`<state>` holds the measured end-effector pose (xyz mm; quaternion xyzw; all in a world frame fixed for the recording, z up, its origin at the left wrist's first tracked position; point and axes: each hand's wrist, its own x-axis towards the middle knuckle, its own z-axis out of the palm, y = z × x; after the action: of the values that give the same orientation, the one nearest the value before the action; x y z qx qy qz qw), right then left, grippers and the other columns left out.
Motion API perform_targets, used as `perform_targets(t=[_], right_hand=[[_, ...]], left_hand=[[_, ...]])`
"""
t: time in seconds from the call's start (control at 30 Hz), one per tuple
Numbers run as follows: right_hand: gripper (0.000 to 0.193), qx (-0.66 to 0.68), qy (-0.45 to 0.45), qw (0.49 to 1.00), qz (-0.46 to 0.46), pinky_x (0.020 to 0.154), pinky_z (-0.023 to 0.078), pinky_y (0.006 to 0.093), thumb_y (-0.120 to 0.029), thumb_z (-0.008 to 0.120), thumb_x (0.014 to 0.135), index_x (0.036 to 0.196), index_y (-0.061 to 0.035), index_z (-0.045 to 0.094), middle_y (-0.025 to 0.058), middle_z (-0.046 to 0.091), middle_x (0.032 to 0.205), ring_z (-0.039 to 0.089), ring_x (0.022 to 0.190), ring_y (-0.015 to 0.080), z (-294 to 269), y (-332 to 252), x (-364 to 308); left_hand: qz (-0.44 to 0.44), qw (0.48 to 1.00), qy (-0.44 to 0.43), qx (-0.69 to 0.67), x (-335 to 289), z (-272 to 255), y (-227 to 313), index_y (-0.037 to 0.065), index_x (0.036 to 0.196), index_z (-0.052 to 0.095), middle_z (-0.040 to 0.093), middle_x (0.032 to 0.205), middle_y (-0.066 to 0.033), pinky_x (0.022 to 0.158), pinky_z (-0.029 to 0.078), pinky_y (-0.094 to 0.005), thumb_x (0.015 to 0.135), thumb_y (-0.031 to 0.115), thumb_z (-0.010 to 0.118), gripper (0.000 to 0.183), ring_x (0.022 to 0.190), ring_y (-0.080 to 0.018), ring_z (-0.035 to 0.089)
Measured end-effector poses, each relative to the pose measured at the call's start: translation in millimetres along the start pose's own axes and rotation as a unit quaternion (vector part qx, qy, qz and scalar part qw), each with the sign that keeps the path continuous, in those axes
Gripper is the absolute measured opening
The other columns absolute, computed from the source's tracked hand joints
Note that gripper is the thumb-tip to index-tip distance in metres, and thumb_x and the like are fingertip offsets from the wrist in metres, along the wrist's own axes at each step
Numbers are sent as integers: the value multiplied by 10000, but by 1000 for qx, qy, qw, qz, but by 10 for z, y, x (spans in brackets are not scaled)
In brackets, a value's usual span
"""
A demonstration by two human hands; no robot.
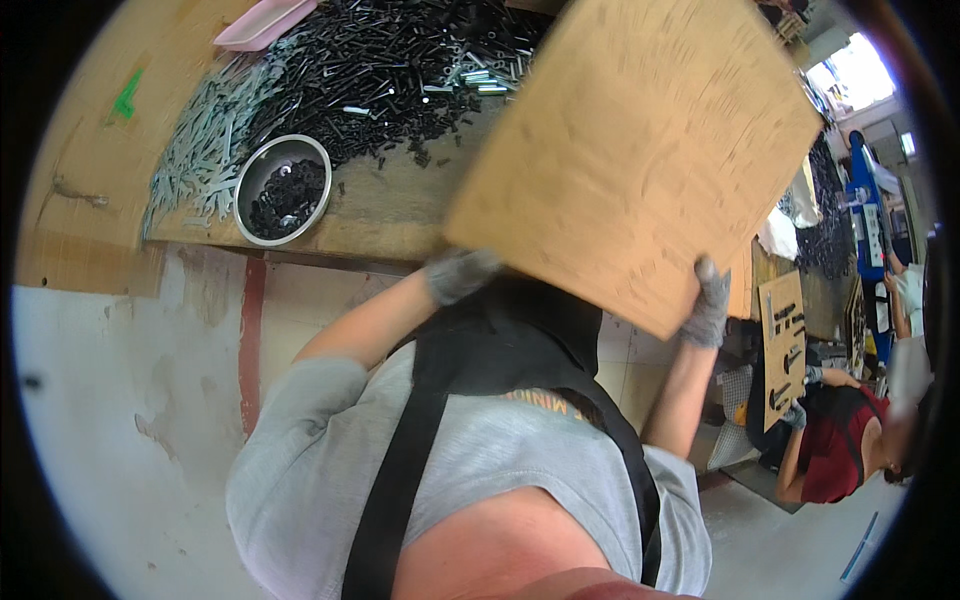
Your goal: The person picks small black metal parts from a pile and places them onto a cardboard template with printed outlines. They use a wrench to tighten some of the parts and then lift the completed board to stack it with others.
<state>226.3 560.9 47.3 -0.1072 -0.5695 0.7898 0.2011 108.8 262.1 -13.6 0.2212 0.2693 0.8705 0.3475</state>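
Observation:
A large tan board [640, 160], blurred by motion, is tilted up in front of me over the workbench's edge. My left hand [462, 275], in a grey knit glove, grips the board near its lower left corner, its fingers mostly hidden behind it. Gloved in the same grey, my right hand [708, 305] holds the lower right edge, with the thumb up on the board's face. Part of another tan board [741, 280] shows just beyond that hand. The board hides much of the bench behind it.
On the wooden workbench [390, 215] lies a wide heap of black bolts [370, 80], with silvery flat pieces [205, 140] at left. A metal bowl [283, 190] holds small black parts. A pink tray [264, 22] sits farther back. At right, a co-worker [840, 440] holds a board with dark tools.

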Motion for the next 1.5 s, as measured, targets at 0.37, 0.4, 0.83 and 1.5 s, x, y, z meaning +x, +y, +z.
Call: perform_targets(t=[0.37,0.4,0.83,1.5], right_hand=[[643,-112,-62,933,336,861,501,345,-129,787,709,1257,43,498,137,615,1141,598,1019,239,-552,614,-178],[640,-118,-59,931,341,863,501,350,-126,785,713,1257,42,495,139,617,1139,597,1019,239,-446,672,-76],[616,-657,-128,730,-139,943,447,404,-325,695,800,1307,-59,467,198,568,1218,550,1117,341,864,267,658],[592,-699,-262,630,-216,1124,169,488,-407,508,876,1363,-80,431,193,383,1424,317,1333,367,1868,1519,890]], left_hand=[[-126,873,146,447,-568,-365,-70,-36,1306,418,515,1285,-170,1030,352,-345,786,313,697,687,1235,-222,433],[-122,847,152,494,-579,-457,4,-39,1316,398,548,1221,-160,979,401,-338,787,312,706,706,1143,-216,499],[-90,737,145,654,-522,-600,72,-3,1290,421,546,1203,-258,948,422,-399,811,236,630,575,1118,-371,539],[-189,296,272,896,768,-1402,2290,86,1226,555,600,1173,-163,939,450,-397,829,326,636,472,1100,-324,568]])
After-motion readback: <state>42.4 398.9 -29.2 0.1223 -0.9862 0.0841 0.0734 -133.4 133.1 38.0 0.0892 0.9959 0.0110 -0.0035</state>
